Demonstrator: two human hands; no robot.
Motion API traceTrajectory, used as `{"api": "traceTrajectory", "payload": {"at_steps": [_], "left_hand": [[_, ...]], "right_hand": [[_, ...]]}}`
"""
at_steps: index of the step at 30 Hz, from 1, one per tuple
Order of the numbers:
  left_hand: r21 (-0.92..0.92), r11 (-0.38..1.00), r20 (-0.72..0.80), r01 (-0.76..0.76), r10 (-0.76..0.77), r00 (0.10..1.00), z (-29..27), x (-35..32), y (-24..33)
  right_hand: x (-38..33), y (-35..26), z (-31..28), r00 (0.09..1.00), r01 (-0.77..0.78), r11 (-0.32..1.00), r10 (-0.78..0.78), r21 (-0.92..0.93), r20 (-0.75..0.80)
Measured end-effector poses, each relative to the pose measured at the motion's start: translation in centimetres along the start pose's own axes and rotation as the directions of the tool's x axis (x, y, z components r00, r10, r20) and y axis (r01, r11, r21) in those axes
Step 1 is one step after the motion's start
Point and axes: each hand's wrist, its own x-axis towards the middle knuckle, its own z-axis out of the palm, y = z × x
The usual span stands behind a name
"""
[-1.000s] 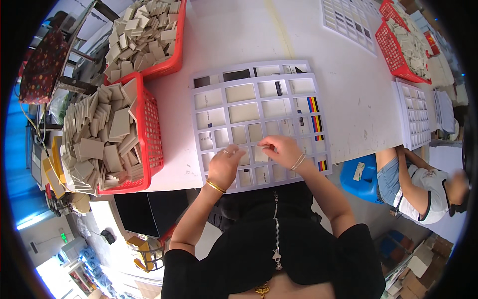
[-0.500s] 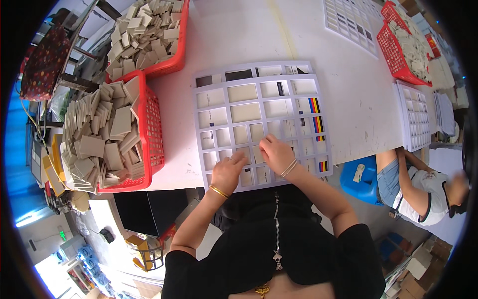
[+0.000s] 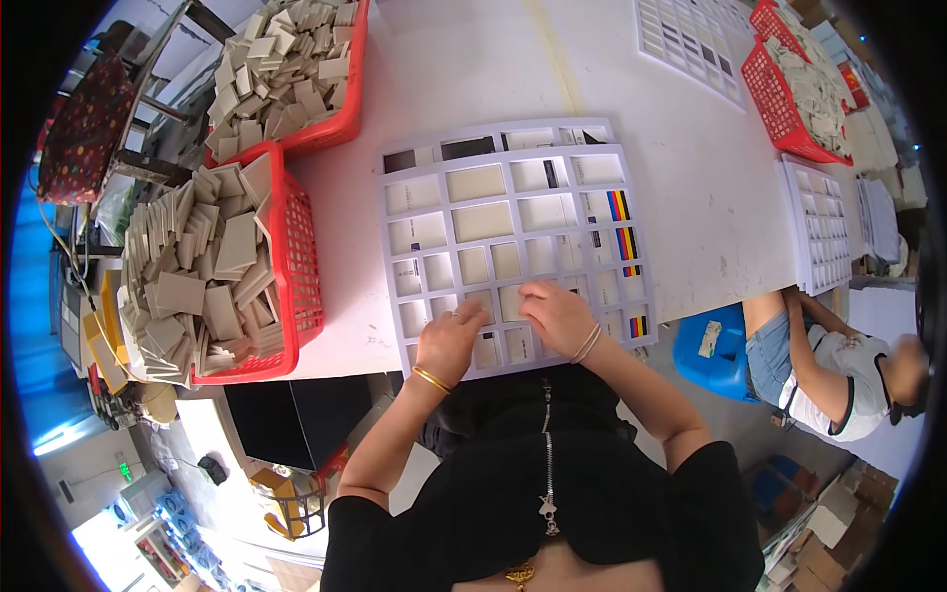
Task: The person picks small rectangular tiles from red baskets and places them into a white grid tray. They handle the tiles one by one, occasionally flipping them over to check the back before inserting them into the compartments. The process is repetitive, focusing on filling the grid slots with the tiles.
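On the pale surface (image 3: 705,232) before us lies a white compartmented frame (image 3: 644,252). Our left hand (image 3: 447,347), half-curled, is over its lower part; our right hand (image 3: 560,321), fingers bent, is at a beige tile (image 3: 509,303) there. Both block our view, so we cannot tell whether either grips anything. A tile-filled red basket (image 3: 308,266) stands leftward; stacked frames (image 3: 801,227) and a seated person (image 3: 838,380) are rightward.

2 working hands (image 3: 449,347), 2 left-side baskets (image 3: 287,271)

No legible text; print (image 3: 405,275) on grid panel (image 3: 538,155) too small.
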Motion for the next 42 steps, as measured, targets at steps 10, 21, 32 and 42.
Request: {"api": "traceTrajectory", "payload": {"at_steps": [10,21,32,42], "left_hand": [[-0.139,0.979,-0.091,0.149,-0.163,0.982,-0.5,-0.7,-1.1],[-0.114,0.814,-0.095,0.57,-0.58,0.809,-1.2,-3.6,-8.2],[-0.058,0.836,-0.181,0.546,-0.547,0.817,-1.5,-3.2,-6.8],[-0.074,0.945,-0.433,0.319,-0.319,0.843,-3.2,-0.8,-0.5]], "right_hand": [[-0.4,0.1,1.0,0.989,0.15,0.919,-0.142,-0.365,0.047],[-2.4,3.2,-2.3,0.909,-0.196,0.969,0.122,-0.152,-0.398],[-7.1,13.1,-2.0,0.598,-0.6,0.797,0.503,0.068,-0.624],[-11.2,18.4,-7.5,0.394,-0.444,0.778,0.614,0.444,-0.683]]}}
